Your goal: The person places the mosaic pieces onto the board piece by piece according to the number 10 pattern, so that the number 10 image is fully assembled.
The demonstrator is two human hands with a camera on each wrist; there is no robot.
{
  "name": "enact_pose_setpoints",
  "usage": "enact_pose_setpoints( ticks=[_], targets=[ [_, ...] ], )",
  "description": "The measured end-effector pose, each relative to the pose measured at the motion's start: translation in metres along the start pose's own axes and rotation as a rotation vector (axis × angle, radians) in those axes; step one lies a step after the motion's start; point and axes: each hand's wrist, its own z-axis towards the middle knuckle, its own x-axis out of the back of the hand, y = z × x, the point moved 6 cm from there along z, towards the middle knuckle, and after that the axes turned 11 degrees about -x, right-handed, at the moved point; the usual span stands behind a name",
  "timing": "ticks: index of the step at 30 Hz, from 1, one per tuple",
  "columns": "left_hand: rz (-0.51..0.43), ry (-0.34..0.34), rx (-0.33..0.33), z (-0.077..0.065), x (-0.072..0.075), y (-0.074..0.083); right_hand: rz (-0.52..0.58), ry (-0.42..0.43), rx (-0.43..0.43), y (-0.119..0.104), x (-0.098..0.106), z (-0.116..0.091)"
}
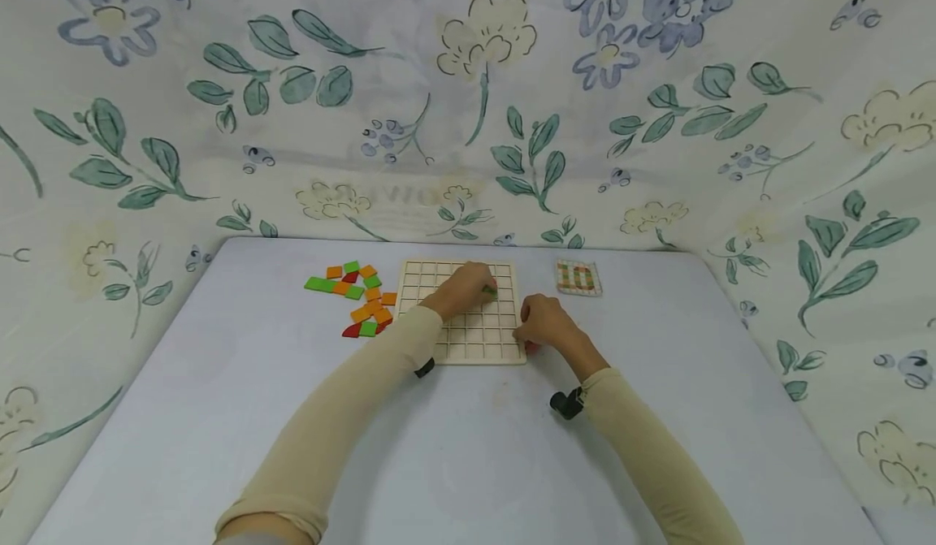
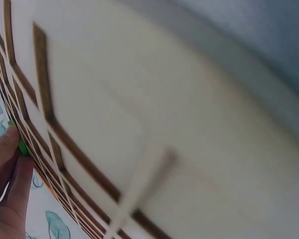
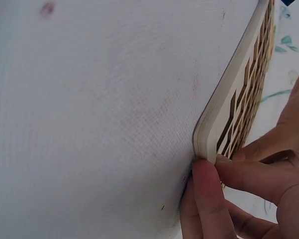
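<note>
A pale wooden grid board [image 1: 461,342] lies flat on the table. Over its upper right squares, my left hand [image 1: 462,288] pinches a small green tile [image 2: 23,148] between thumb and fingertips; in the left wrist view the tile is at the grid's surface. An orange edge [image 2: 44,182] shows just beside those fingers, partly hidden. My right hand [image 1: 547,322] holds the board's right edge near the front corner. In the right wrist view its thumb and fingers [image 3: 207,194] close on that rim from both sides.
Left of the board lie loose orange tiles [image 1: 361,314], green tiles [image 1: 319,284] and red tiles [image 1: 352,330], some hidden by the left forearm. A small card with a coloured grid pattern [image 1: 578,277] sits to the right. Flowered cloth [image 1: 409,155] rises behind the white table [image 1: 468,456].
</note>
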Motion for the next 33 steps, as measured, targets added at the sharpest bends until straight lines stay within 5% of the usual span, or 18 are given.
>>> enact_pose_setpoints(
  ticks=[10,16,25,29,33],
  targets=[
    [0.087,-0.008,0.010,0.005,-0.001,0.007,0.016,-0.011,-0.012,-0.002,0.000,-0.002],
    [0.181,-0.032,0.014,0.000,-0.001,0.014,0.014,-0.009,-0.022,-0.002,-0.001,-0.001],
    [0.192,-0.099,0.019,-0.011,0.004,0.016,0.010,-0.017,-0.019,-0.004,-0.003,-0.003],
    [0.230,-0.082,0.038,-0.023,0.019,0.005,0.010,-0.013,-0.029,-0.003,-0.003,-0.003],
    [0.224,-0.047,0.101,-0.042,0.039,-0.022,0.006,-0.016,-0.035,-0.003,-0.002,-0.004]
  ],
)
